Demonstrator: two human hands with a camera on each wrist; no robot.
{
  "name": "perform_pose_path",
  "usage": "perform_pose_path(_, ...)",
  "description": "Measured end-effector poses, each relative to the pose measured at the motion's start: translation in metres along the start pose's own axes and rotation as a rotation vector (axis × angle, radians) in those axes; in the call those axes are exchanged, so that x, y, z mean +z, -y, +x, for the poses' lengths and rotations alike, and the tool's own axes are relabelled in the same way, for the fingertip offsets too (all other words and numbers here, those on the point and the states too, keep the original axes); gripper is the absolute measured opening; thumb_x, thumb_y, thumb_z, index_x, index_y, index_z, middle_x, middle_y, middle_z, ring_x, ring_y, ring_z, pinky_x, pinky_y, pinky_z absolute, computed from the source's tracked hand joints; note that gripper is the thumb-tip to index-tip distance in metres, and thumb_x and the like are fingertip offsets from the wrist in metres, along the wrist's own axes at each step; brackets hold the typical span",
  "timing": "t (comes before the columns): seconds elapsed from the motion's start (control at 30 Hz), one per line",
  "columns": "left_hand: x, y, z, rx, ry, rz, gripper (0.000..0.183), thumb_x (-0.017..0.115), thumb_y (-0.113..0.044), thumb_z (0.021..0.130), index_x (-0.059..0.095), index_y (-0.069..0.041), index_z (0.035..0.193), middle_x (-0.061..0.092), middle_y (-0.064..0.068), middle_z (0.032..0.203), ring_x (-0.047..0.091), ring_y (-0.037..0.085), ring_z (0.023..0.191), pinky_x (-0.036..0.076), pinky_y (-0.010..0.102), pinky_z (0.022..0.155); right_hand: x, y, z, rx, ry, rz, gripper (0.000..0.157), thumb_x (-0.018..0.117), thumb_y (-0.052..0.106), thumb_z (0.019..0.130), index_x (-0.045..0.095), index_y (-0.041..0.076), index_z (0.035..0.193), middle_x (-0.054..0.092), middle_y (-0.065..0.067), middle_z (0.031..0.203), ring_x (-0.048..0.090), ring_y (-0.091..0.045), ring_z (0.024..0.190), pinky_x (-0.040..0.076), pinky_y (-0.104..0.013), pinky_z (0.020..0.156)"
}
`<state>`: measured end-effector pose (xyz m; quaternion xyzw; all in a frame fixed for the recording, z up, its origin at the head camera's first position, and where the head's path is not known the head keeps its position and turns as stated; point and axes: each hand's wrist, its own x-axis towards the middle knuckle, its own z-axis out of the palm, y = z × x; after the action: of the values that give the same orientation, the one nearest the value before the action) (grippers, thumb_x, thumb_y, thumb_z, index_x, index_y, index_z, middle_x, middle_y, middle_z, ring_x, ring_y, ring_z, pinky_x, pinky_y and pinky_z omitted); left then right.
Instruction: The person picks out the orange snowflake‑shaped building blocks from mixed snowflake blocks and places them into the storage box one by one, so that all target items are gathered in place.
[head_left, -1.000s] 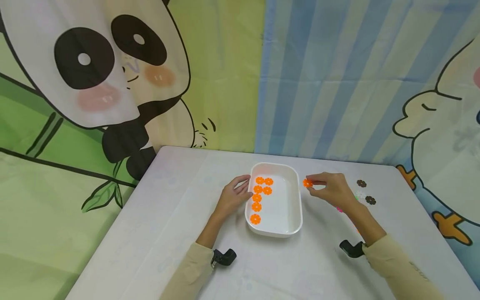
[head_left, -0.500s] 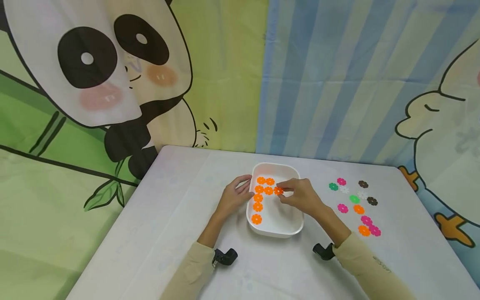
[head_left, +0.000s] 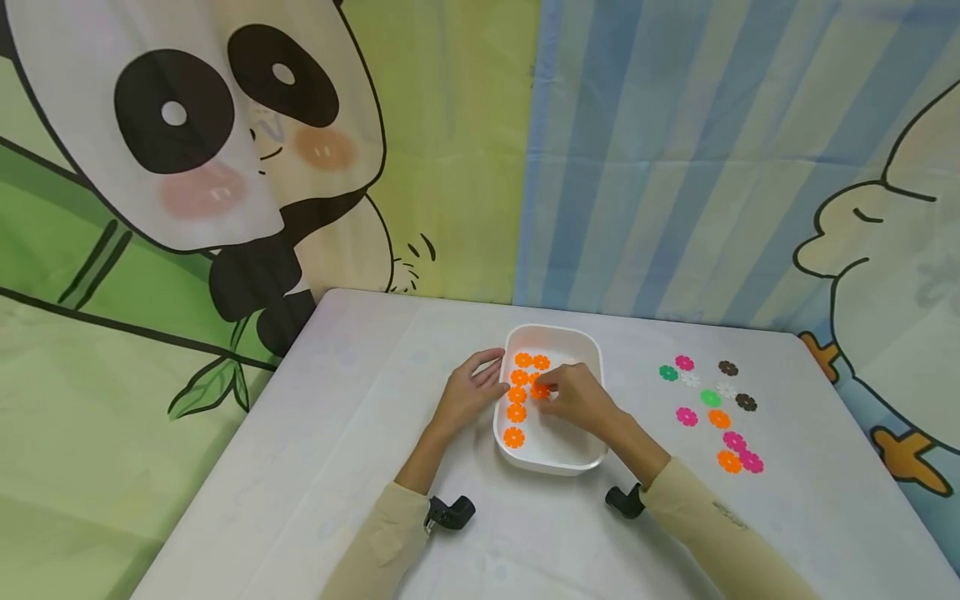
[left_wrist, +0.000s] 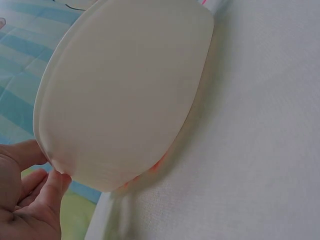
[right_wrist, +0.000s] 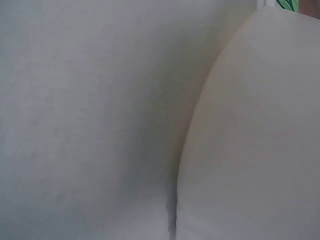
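A white plastic tray stands on the table in the head view, with several orange flower-shaped pieces down its left side and a shorter second column beside them. My left hand holds the tray's left rim; in the left wrist view its fingers are right at the rim and outer wall. Inside the tray, my right hand pinches one orange flower piece low over the second column, just below another piece it partly covers. The right wrist view shows the tray's outer wall, not the fingers.
On the white table, right of the tray, lie several loose flower pieces: pink, orange, brown, green and white ones. A panda-print cloth hangs behind the table.
My right hand has carried the orange flower piece leftward from outside the tray's right rim to the second column inside. The left hand stays at the left rim.
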<state>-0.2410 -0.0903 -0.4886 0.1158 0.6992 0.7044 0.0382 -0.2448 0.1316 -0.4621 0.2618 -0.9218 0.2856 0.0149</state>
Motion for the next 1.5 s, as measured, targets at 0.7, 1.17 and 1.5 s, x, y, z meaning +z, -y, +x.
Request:
perform_pose_path(0.7,0.000,-0.029,-0.010,-0.024,0.047,-0.019,0.057,0.068,0.006,0.086,0.046,0.008,0.138,0.044,0.025,0.144,0.044,0.037,0.132,0.046,0.031,0.100,0.007,0.001,0.005,-0.047,0.063,-0.143,0.023,0.081,0.007,0.075,0.077,0.004,0.097,0.074,-0.003,0.087,0.065,-0.018,0.080,0.057,-0.035,0.085)
perform_pose_path(1.17,0.001,-0.030,-0.009,-0.038,0.040,-0.040,0.056,0.067,0.010,0.085,0.046,0.008,0.138,0.045,0.024,0.144,0.045,0.035,0.132,0.046,0.029,0.100,0.010,-0.002,0.004,-0.099,0.034,-0.173,0.018,0.080,0.006,0.076,0.077,0.005,0.094,0.074,-0.003,0.088,0.064,-0.017,0.080,0.058,-0.033,0.083)
perform_pose_path(1.5,0.000,-0.028,-0.009,-0.014,0.051,-0.027,0.056,0.067,0.008,0.086,0.046,0.008,0.138,0.044,0.025,0.144,0.045,0.035,0.132,0.045,0.030,0.101,0.007,-0.001,0.003,-0.094,0.011,-0.105,0.023,0.080,0.007,0.078,0.076,0.001,0.099,0.074,-0.009,0.093,0.067,-0.024,0.084,0.059,-0.037,0.082)
